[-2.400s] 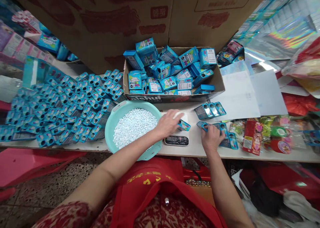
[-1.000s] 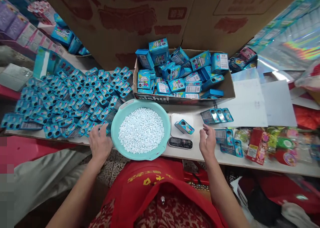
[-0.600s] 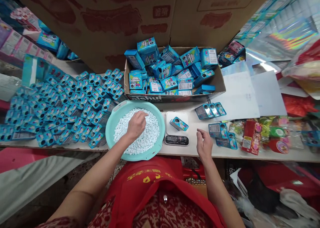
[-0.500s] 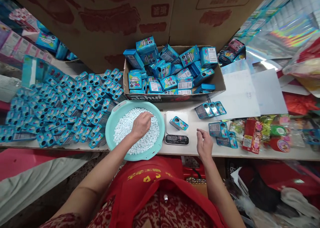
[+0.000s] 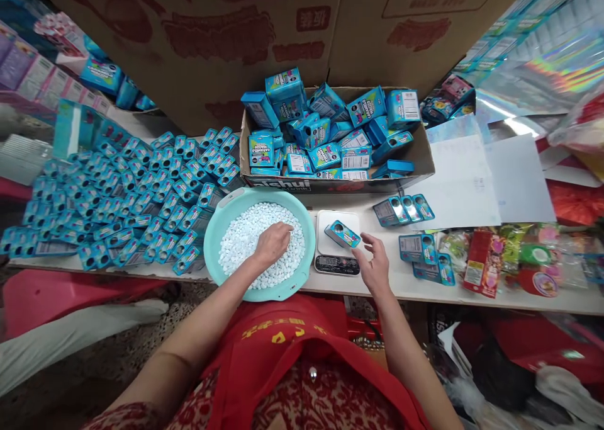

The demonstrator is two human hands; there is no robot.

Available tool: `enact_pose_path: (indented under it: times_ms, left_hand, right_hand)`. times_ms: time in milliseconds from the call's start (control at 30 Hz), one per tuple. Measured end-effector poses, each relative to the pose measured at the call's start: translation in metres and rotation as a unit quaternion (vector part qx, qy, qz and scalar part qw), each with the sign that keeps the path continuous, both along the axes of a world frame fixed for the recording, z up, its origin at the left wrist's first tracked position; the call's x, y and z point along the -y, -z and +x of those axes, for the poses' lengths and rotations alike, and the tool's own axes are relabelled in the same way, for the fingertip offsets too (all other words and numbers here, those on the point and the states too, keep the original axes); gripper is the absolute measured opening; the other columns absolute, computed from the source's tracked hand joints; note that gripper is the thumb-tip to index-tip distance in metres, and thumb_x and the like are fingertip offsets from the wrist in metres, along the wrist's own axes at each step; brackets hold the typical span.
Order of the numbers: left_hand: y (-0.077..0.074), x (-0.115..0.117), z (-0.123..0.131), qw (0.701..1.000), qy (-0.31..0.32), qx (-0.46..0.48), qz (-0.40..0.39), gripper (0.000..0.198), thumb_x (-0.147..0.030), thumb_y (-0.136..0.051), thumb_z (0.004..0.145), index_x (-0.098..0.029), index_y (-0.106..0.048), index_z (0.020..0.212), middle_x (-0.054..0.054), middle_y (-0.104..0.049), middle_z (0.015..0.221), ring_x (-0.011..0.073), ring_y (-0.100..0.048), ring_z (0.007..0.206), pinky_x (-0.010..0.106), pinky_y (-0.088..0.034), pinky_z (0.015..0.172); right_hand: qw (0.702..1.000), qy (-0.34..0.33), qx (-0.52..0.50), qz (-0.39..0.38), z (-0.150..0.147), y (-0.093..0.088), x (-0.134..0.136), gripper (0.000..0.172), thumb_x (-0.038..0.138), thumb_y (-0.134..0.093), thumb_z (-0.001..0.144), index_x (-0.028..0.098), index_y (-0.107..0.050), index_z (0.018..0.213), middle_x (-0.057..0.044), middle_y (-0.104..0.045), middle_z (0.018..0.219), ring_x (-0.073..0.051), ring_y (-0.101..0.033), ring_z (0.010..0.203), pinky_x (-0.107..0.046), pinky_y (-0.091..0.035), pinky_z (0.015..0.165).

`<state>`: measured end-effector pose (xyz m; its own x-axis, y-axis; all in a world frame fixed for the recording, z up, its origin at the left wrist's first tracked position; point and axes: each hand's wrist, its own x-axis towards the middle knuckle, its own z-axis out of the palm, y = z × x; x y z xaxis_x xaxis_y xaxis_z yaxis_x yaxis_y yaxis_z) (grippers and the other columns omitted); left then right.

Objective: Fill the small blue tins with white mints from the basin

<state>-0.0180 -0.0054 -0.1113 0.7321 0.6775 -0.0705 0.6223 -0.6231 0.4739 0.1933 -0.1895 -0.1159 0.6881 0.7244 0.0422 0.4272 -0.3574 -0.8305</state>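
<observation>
A round turquoise basin [image 5: 213, 244] holds small white candies [image 5: 245, 235]. Over them is my left hand [image 5: 274, 244], its fingers pressed together; what is in them, if anything, I cannot make out. To the right of the basin, a small blue candy box [image 5: 344, 233] lies tilted on a white kitchen scale [image 5: 325, 244] with a dark display panel. My right hand [image 5: 376, 266] is at the right end of this box, thumb and fingers apart, not closed on it.
Many blue boxes [image 5: 136, 191] stand packed together on the left of the table. Behind the scale, a cardboard tray [image 5: 340, 186] is heaped with more. A few boxes [image 5: 418, 248], white papers [image 5: 465, 178] and a red packet [image 5: 482, 263] lie on the right.
My right hand has moved left from the bare table to the end of the box on the scale. My left hand stays over the candies. The whole view has shifted slightly.
</observation>
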Motion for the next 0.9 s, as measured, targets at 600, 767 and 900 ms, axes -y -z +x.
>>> enact_pose_path:
  times_ms: [600,767,900]
  left_hand:
    - [-0.049,0.006,0.011,0.8,-0.269,0.334,-0.42,0.033,-0.045,-0.053,0.082,-0.019,-0.064,0.099,0.008,-0.068,0.103,0.0206,-0.062,0.096,0.034,-0.047,0.086]
    - [-0.072,0.009,0.037,0.504,-0.362,0.469,-0.628,0.049,-0.055,-0.04,0.086,-0.013,-0.065,0.09,0.013,-0.069,0.096,0.0211,-0.064,0.095,0.033,-0.048,0.086]
    - [-0.068,0.01,0.041,0.411,-0.425,0.473,-0.653,0.033,-0.037,-0.047,0.086,-0.012,-0.063,0.074,0.01,-0.067,0.074,0.0185,-0.066,0.079,0.031,-0.05,0.081]
  right_hand:
    - [0.987,-0.037,0.117,0.107,-0.027,-0.06,-0.045,0.032,0.038,-0.07,0.075,0.02,-0.063,0.099,-0.005,-0.063,0.091,-0.02,-0.059,0.085,-0.035,-0.049,0.075]
    - [0.962,-0.188,0.183,0.077,-0.058,-0.087,-0.07,0.029,0.037,-0.068,0.078,0.023,-0.063,0.103,-0.005,-0.063,0.088,-0.021,-0.058,0.083,-0.036,-0.048,0.073]
    - [0.956,-0.208,0.203,0.049,-0.066,-0.091,-0.082,0.029,0.04,-0.066,0.08,0.022,-0.062,0.102,-0.005,-0.06,0.085,-0.021,-0.056,0.08,-0.035,-0.046,0.071]
